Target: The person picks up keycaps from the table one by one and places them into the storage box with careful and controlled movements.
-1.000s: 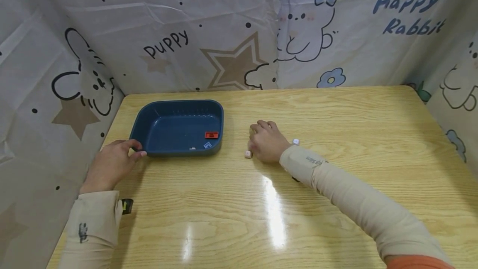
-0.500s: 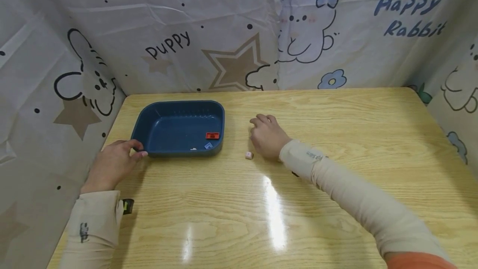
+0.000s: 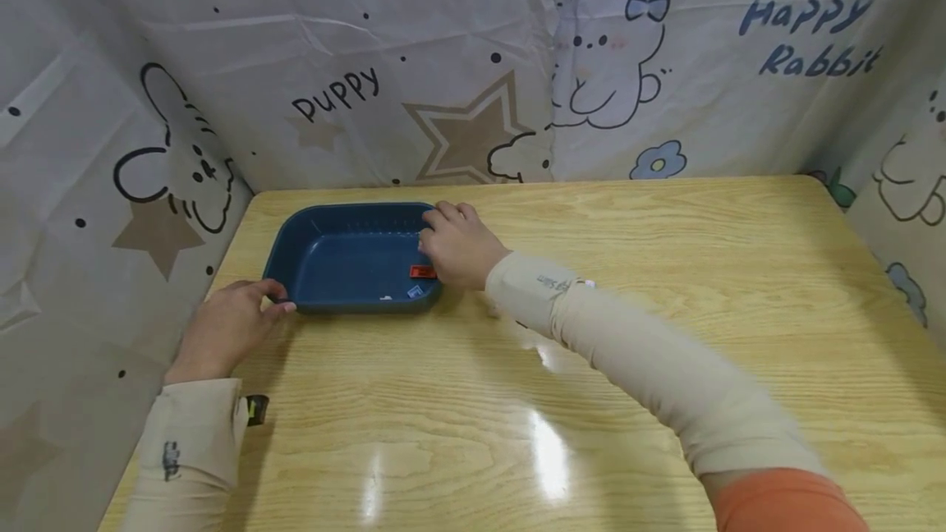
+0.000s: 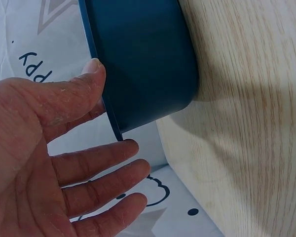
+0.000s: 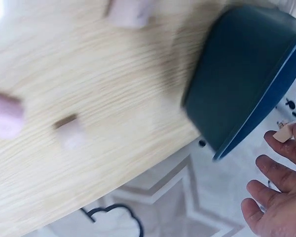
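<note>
My left hand [image 3: 225,327] pinches the near-left corner rim of a dark blue plastic basin [image 4: 143,64] between thumb and index finger; its other fingers are spread below. Over the basin's right edge is my right hand [image 3: 461,246]. In the right wrist view, its thumb and index finger pinch a small pale cube [image 5: 284,132], partly hidden by the fingers. Inside the basin, at the right end, lie a red rectangular piece [image 3: 422,272], a small blue piece [image 3: 415,291] and a small white bit [image 3: 385,298].
Several small pinkish cubes lie on the wooden table [image 3: 414,401], including a pink cube [image 5: 6,116] and a paler cube [image 5: 71,133] in the right wrist view. A printed cloth [image 3: 473,39] stands behind the table and along its sides.
My right hand has moved left from the table to over the basin's right edge. The left hand keeps its place at the basin's corner.
</note>
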The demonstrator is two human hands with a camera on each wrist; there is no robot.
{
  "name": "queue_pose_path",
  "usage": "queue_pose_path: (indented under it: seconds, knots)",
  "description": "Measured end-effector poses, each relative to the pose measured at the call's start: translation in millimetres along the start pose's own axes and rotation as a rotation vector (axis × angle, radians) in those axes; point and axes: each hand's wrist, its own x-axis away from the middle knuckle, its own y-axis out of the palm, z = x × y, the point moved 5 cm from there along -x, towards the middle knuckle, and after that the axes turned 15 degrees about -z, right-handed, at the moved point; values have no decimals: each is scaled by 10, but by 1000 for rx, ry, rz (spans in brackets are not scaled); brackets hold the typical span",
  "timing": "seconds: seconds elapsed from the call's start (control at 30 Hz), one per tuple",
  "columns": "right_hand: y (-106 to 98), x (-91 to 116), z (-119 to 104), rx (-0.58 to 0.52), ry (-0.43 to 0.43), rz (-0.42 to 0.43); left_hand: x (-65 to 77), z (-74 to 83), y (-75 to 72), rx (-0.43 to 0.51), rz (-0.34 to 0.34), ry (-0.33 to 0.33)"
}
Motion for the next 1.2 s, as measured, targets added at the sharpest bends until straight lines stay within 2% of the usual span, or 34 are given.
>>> queue_pose_path:
  seconds: [0.3,0.5,0.6,0.7,0.93,1.03,1.2]
  knots:
    - [44,-158,-258,64,-14,23,5,-14,9,9,5,8]
    - [106,-153,-265,38,2,-19,13,-6,3,-4,23,20]
    - [118,-106,-137,-20,32,-19,17,2,-3,-6,18,16]
    - [130,-41,81,-96,86,-5,24,-5,-5,-2,6,0]
    - [231,271,643,-194,212,-42,1,-4,-6,-5,-29,-8]
    - [276,402,781,-210,227,-53,-5,-6,-11,-7,-36,-5]
    - [403,544,879,-227,238,-82,-15,8,-2,-3,-55,-1]
